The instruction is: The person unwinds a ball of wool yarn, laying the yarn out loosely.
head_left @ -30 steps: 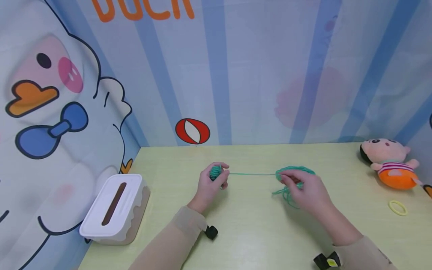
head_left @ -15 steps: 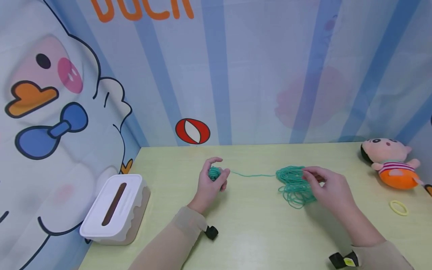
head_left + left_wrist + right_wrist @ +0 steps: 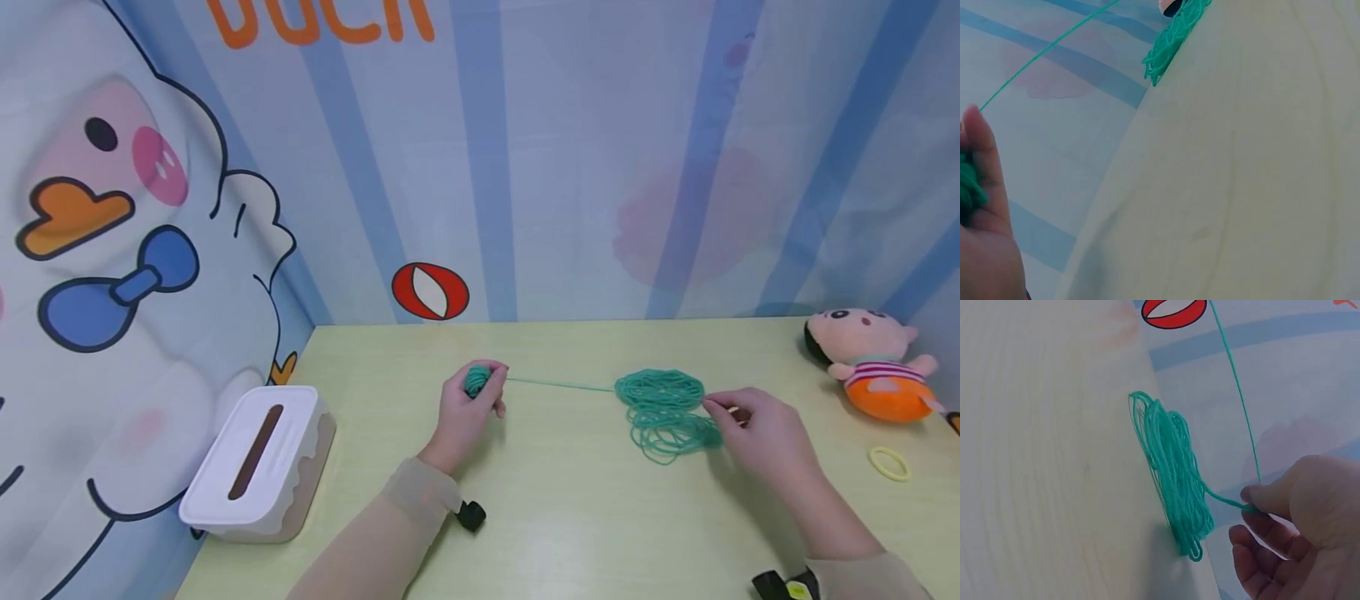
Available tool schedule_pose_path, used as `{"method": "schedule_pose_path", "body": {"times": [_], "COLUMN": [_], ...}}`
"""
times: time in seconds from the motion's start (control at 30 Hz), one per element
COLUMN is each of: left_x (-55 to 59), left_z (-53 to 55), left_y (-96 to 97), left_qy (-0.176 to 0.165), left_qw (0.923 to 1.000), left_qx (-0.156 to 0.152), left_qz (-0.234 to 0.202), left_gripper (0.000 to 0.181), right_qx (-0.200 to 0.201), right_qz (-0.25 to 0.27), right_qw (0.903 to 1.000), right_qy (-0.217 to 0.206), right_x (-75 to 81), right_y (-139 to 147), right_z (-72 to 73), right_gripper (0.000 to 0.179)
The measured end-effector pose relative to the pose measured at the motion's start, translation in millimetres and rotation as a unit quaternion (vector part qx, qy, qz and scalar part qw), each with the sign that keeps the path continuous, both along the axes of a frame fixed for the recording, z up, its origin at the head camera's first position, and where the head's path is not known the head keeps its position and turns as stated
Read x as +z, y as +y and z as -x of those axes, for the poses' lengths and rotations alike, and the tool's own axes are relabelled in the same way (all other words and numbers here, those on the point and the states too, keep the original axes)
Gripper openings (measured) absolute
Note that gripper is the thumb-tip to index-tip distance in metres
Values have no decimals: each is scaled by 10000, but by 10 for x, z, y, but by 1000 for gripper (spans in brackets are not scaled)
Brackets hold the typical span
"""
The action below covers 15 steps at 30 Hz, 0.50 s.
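My left hand [image 3: 461, 421] grips a small wound ball of green yarn [image 3: 477, 381], its thumb across the front. From there a thin strand [image 3: 558, 384] stretches right, nearly straight, towards a loose looped heap of the same yarn [image 3: 663, 400] lying on the table. Just right of that heap is my right hand [image 3: 765, 437]. In the right wrist view, thumb and forefinger of this right hand [image 3: 1300, 512] pinch the yarn [image 3: 1229, 501], where the long strand and a length from the heap meet. The left wrist view shows only part of the ball [image 3: 969, 190].
A white lidded box with a brown slot [image 3: 247, 467] stands at the table's left. On the right lie a plush doll [image 3: 877, 367] and a pale yellow ring [image 3: 889, 464]. A printed cloth backdrop [image 3: 562, 167] rises along the table's back edge.
My right hand has moved right, from over the heap to beside it, uncovering more loops. The left fingers lifted off the ball, then curled round it again; the strand sagged slightly and straightened.
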<state>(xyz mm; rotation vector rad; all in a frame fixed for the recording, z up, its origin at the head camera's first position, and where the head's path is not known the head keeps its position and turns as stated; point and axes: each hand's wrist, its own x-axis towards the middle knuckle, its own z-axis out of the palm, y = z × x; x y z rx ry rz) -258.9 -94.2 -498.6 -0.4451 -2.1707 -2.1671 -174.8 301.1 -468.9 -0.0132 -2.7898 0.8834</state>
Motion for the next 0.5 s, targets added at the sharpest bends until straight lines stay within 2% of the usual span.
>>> {"method": "schedule_pose_path", "body": {"times": [0.1, 0.3, 0.4, 0.5], "left_x": [-15, -39, -21, 6], "left_z": [2, 2, -11, -29], "left_y": [-2, -18, -10, 10], "left_qy": [-59, -42, -41, -80], "left_qw": [10000, 9998, 9999, 9986], "left_qx": [-39, 116, -117, -524], "left_qz": [-63, 132, 116, -21], "left_gripper": [39, 27, 30, 30], "right_qx": [-90, -301, -224, -138], "right_qz": [-49, -211, -239, -336], "right_qw": [9993, 9962, 9936, 9941], "right_qy": [-358, -787, -1078, -1025], "right_x": [-18, -69, -82, -91], "right_y": [52, 138, 146, 80], "right_z": [3, 27, 43, 44], "right_gripper": [31, 27, 29, 32]}}
